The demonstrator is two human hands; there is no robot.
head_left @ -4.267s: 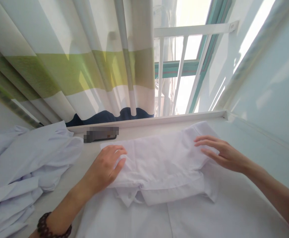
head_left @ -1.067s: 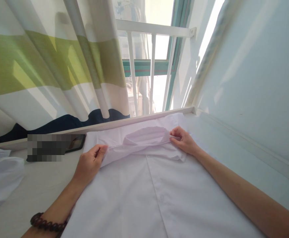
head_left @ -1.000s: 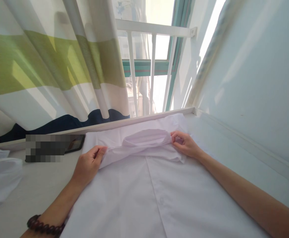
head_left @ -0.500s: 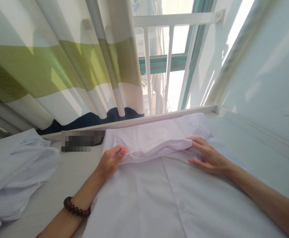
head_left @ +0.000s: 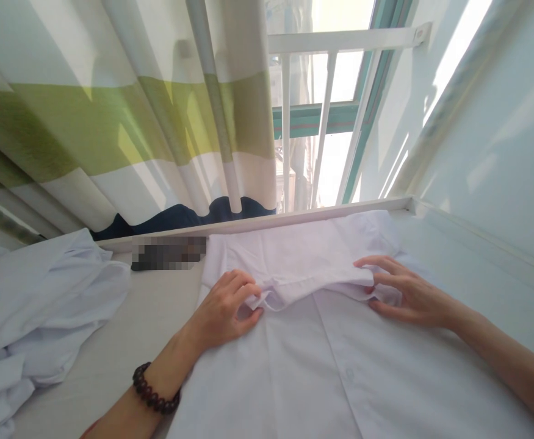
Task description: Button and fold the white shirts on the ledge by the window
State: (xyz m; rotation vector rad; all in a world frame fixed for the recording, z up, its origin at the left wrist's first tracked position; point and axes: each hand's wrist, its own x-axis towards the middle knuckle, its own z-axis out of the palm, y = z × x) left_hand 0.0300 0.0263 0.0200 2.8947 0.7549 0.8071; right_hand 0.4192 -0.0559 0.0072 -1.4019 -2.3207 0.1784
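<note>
Ahead, past the fingertips of both hands, a low white rim (head_left: pixel 331 210) marks my far limit, with a white, green and navy curtain (head_left: pixel 124 122) beyond it on the left hand's side and a white railing (head_left: pixel 340 39) on the right hand's side. Out past the right hand, a pale wall (head_left: pixel 509 110) bounds that side. Outward from the left hand, a strip of pale flat surface (head_left: pixel 133 329) runs between it and a rumpled heap of white cloth (head_left: pixel 42 305). A pixelated dark object (head_left: pixel 168 253) lies ahead and left of that hand, near the rim.

The white shirt (head_left: pixel 294 366) is spread beneath and between my hands and reaches back from them toward me. Its far part is turned over into a folded band (head_left: pixel 303 250), just ahead of my fingers, the band's near edge lifting loosely between the hands.

My left hand (head_left: pixel 227 308) comes in palm down, thumb and fingers curled to a narrow gap at that edge; I cannot tell whether they pinch the cloth or merely touch it. My right hand (head_left: pixel 406 292) is set wider, fingers parted against the band's edge, thumb apart below. A beaded bracelet (head_left: pixel 154 390) rings the left wrist.
</note>
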